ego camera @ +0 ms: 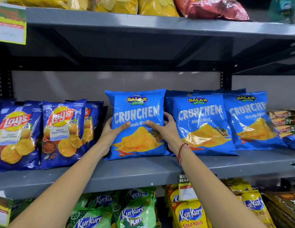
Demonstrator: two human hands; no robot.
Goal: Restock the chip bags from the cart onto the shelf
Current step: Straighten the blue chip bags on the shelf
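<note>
A light blue Balaji Crunchem chip bag [137,106] stands upright on the grey middle shelf [143,171], its bottom edge resting on the shelf board. My left hand [113,129] grips its left side with the thumb across the front. My right hand [163,127] grips its right side the same way; a red thread is tied around that wrist. Two more Crunchem bags [201,122] [252,119] lean on the shelf directly to the right, with others behind them. The cart is out of view.
Dark blue Lay's bags [61,132] fill the shelf to the left, with a narrow gap beside the held bag. Small snack packs [283,122] are stacked at the far right. Kurkure bags [135,211] sit below, yellow and red bags [156,5] above. A price tag [186,188] hangs from the shelf edge.
</note>
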